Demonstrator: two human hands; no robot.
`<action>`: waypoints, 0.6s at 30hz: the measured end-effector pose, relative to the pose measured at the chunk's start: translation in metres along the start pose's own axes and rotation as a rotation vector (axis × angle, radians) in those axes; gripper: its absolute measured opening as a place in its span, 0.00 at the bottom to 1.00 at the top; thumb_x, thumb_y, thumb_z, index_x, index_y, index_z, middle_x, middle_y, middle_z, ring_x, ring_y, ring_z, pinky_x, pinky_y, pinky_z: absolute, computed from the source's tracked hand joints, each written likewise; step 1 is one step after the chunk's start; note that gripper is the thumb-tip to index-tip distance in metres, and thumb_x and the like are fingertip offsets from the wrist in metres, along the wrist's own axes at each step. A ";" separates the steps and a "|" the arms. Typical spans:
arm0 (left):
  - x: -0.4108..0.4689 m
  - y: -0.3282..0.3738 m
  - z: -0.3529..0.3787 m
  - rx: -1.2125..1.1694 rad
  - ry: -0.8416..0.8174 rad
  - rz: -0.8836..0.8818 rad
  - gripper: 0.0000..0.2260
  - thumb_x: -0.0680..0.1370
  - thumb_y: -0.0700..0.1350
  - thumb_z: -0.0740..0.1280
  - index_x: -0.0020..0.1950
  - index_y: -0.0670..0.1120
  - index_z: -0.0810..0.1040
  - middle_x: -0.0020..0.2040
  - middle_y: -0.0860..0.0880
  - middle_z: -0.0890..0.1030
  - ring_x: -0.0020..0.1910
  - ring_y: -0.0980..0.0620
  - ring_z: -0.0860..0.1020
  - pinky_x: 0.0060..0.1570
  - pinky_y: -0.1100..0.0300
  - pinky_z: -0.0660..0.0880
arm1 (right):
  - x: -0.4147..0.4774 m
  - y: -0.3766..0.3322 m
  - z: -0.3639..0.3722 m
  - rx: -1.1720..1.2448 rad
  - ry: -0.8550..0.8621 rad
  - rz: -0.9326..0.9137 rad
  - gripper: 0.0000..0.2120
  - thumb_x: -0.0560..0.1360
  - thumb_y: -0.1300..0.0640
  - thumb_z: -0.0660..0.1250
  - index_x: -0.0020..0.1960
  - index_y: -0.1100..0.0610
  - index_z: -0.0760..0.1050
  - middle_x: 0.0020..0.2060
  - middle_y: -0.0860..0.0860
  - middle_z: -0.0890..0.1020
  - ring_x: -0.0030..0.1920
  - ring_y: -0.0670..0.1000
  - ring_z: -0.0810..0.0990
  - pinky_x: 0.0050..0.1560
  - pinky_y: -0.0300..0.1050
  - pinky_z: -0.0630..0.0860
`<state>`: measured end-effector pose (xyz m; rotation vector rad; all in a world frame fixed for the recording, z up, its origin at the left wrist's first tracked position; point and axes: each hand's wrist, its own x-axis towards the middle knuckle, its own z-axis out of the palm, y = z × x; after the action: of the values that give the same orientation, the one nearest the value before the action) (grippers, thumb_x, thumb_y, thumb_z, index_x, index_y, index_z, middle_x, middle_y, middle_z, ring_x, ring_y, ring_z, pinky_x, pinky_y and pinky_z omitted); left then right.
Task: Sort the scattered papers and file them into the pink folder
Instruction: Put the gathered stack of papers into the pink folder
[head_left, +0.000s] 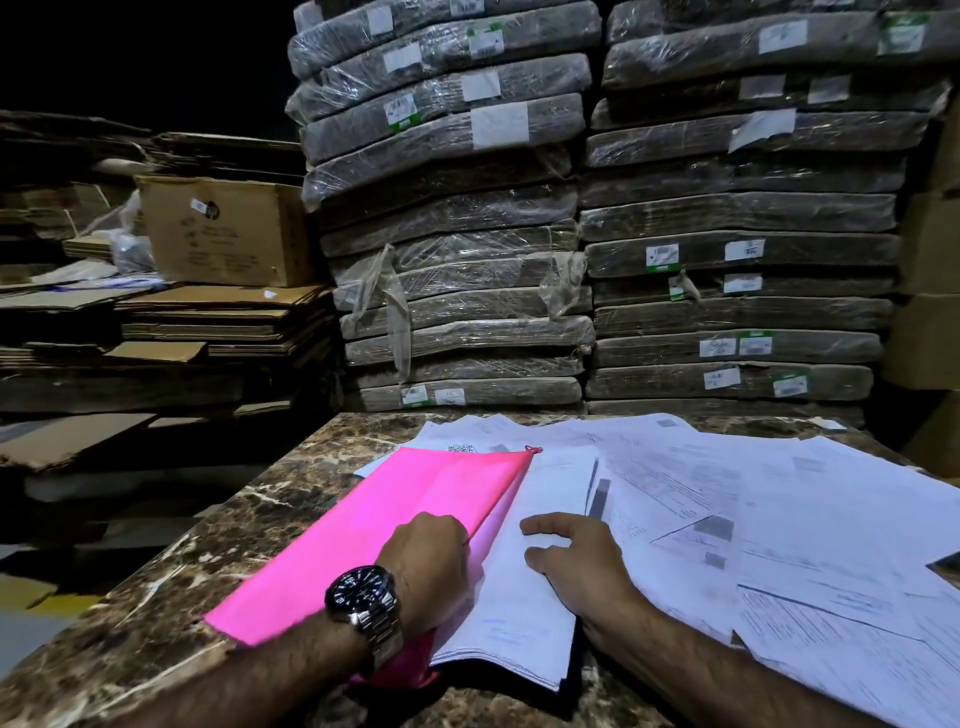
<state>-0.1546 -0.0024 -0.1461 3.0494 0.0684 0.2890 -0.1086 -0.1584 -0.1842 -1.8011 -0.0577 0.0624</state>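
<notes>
Papers (727, 499) strewn over marble table (291, 499).

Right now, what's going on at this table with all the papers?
A person is filing paperwork at a brown marble tabletop. Their left hand, wearing a metal wristwatch, grips the edge of the bright pink folder, apparently holding its cover open. The right hand rests with spread fingers on a stack of white sheets beside that cover. Many loose printed papers lie spread to the right, not yet filed.
</notes>
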 end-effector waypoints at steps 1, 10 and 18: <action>0.001 0.000 0.000 -0.029 0.000 0.001 0.13 0.74 0.42 0.59 0.31 0.43 0.62 0.32 0.45 0.69 0.40 0.39 0.75 0.35 0.56 0.63 | 0.001 -0.002 0.007 -0.004 0.001 -0.003 0.12 0.68 0.63 0.70 0.45 0.48 0.83 0.48 0.45 0.84 0.46 0.49 0.84 0.49 0.45 0.82; -0.005 0.000 -0.004 -0.180 0.178 0.047 0.12 0.76 0.48 0.62 0.36 0.43 0.72 0.40 0.39 0.81 0.43 0.38 0.77 0.36 0.55 0.64 | 0.006 -0.023 0.056 -0.001 -0.258 0.011 0.13 0.71 0.69 0.58 0.51 0.67 0.78 0.37 0.56 0.80 0.35 0.51 0.77 0.35 0.39 0.74; -0.022 -0.024 -0.009 -0.219 0.255 0.022 0.12 0.78 0.48 0.61 0.38 0.42 0.74 0.43 0.39 0.81 0.48 0.38 0.77 0.40 0.52 0.67 | 0.004 -0.027 0.087 0.067 -0.452 -0.048 0.18 0.67 0.71 0.52 0.51 0.74 0.74 0.38 0.60 0.76 0.41 0.55 0.76 0.39 0.47 0.71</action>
<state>-0.1785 0.0212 -0.1438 2.7824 0.0170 0.6406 -0.1111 -0.0670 -0.1776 -1.6879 -0.4158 0.4312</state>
